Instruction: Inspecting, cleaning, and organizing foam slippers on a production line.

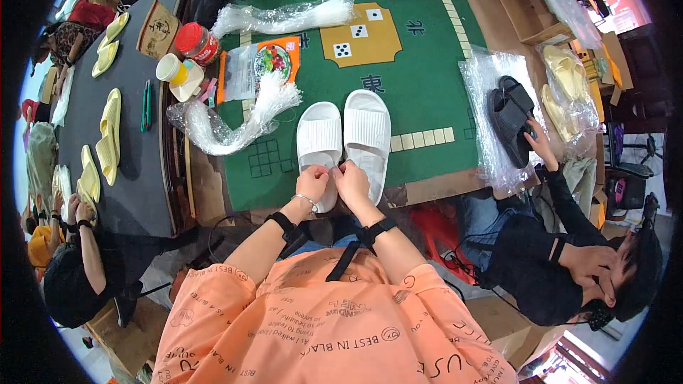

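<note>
A pair of white slide slippers (367,117) lies side by side on the green mat (427,171), toes pointing away from me. My left hand (311,183) is closed in a pinch over the left slipper's inner edge. Beside it, my right hand (353,183) pinches over the right slipper's inner edge, fingertips almost meeting the left ones. Whatever the fingers hold is too small to make out. Beyond the slippers on the left lies a bundle of thin white plastic ties (274,103), partly in transparent wrap.
Another tie bundle (292,16), an orange-printed bag (260,67) and a red-lidded jar (197,44) sit at the left. At right, a co-worker's hand (542,144) touches black slippers (512,121) on plastic bags. Yellow slippers (108,135) lie on the dark left table.
</note>
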`<action>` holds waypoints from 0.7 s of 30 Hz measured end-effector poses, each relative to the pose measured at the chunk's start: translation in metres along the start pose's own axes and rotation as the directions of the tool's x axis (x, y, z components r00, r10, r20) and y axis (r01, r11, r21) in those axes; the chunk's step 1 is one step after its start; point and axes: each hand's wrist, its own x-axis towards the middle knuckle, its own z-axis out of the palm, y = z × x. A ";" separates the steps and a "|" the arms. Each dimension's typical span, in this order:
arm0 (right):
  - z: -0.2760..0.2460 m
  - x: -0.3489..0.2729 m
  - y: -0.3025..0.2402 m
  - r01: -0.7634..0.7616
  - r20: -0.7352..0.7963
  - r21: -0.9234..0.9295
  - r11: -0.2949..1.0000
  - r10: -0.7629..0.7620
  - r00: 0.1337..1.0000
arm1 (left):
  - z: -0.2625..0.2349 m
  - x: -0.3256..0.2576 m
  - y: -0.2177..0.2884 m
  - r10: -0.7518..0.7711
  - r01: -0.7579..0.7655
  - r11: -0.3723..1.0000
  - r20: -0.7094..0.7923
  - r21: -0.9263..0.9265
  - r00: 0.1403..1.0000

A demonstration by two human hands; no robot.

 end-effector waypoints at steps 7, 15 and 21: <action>-0.006 -0.011 0.005 0.044 0.031 0.201 0.979 -0.051 0.998 | -0.005 -0.006 0.017 0.112 -0.101 0.988 -0.088 0.120 0.990; -0.005 -0.041 0.012 0.195 0.511 0.173 0.965 -0.257 0.820 | -0.050 0.037 0.056 0.633 -0.527 0.762 -0.262 0.376 0.729; 0.020 0.004 -0.010 0.170 0.206 0.102 0.980 -0.188 0.960 | -0.058 0.095 0.073 0.463 -0.432 0.823 0.003 0.368 0.886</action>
